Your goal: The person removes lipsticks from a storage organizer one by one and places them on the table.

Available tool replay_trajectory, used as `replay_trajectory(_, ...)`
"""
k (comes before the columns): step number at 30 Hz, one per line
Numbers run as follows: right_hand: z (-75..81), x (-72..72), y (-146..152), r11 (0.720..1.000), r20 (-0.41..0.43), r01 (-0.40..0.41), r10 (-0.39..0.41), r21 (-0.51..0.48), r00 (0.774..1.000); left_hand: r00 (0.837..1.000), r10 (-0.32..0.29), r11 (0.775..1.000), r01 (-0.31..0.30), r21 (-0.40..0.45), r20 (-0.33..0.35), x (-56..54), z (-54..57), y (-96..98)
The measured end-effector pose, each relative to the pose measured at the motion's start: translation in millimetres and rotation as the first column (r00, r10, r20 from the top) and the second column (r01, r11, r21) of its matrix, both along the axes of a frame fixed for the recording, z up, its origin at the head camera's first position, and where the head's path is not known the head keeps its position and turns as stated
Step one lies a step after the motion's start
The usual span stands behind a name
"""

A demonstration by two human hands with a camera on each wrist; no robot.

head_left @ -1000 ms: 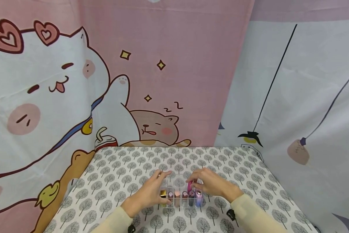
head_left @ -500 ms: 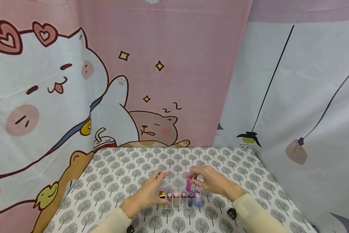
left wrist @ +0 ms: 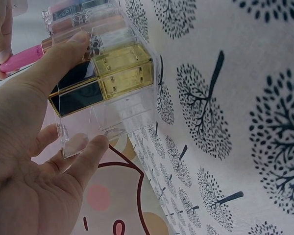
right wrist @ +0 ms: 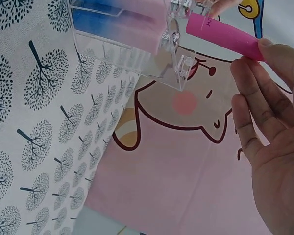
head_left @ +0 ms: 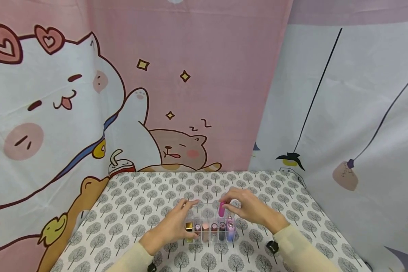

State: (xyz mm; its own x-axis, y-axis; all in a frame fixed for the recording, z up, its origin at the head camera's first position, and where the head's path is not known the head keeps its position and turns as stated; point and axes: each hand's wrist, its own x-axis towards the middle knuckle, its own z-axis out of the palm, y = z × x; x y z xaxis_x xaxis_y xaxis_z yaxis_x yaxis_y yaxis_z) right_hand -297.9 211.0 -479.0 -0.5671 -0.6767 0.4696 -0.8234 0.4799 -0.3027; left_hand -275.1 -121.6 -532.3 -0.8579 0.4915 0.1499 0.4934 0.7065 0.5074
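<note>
A clear plastic organizer (left wrist: 132, 108) stands on the table, with a row of lip products in its front compartments. My left hand (head_left: 171, 229) holds its left end, thumb at the front and fingers at the back. Close to that thumb sits a black-and-gold square lipstick (left wrist: 123, 73). Between thumb and fingertips, my right hand (head_left: 249, 208) pinches a bright pink tube (right wrist: 225, 36) by its upper end. The tube hangs upright above the back row, raised over the right half. A blue-to-pink tube (head_left: 230, 232) fills the right end compartment.
A peach-capped tube (head_left: 205, 231) and dark tubes (head_left: 222, 232) fill other front compartments. The tablecloth (head_left: 176, 257) carries a tree print. Cartoon-printed curtains (head_left: 204, 75) rise behind the table and along its sides.
My right hand has lifted the pink tube upward out of the organizer's right part and slightly back. The left hand keeps its hold on the left end.
</note>
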Motion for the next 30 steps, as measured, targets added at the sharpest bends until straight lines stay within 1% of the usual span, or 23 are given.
replay_trajectory(5, 4.8, -0.1, 3, 1.000, -0.068, 0.005, -0.006, -0.024, 0.998, 1.000, -0.001, 1.000, 0.001, 0.007, 0.001, 0.1, 0.1, -1.2)
replay_trajectory(9, 9.6, -0.1, 6, 0.999, -0.101, -0.007, 0.003, -0.045, 0.995, 1.000, -0.004, 1.000, 0.004, 0.010, 0.003, 0.3, -0.5, -1.4)
replay_trajectory(12, 11.9, -0.4, 9, 0.998, -0.108, -0.004, -0.003, -0.067, 0.994, 1.000, -0.003, 1.000, 0.003, 0.007, -0.001, 0.5, -0.9, -1.2)
replay_trajectory(21, 18.7, -0.1, 23, 0.992, -0.140, 0.100, -0.109, -0.075, 0.984, 1.000, -0.004, 1.000, 0.003, 0.012, 0.012, 0.9, 0.5, -1.5)
replay_trajectory(26, 16.5, -3.3, 36, 0.984, -0.126, 0.156, -0.166, -0.079, 0.978, 1.000, -0.005, 1.000, 0.005, 0.011, 0.009, 1.0, 0.8, -1.0)
replay_trajectory(30, 12.8, -7.3, 44, 0.979, -0.133, 0.179, -0.191, -0.093, 0.973, 1.000, -0.003, 1.000, 0.003, 0.007, 0.010, 0.6, 1.0, -0.6)
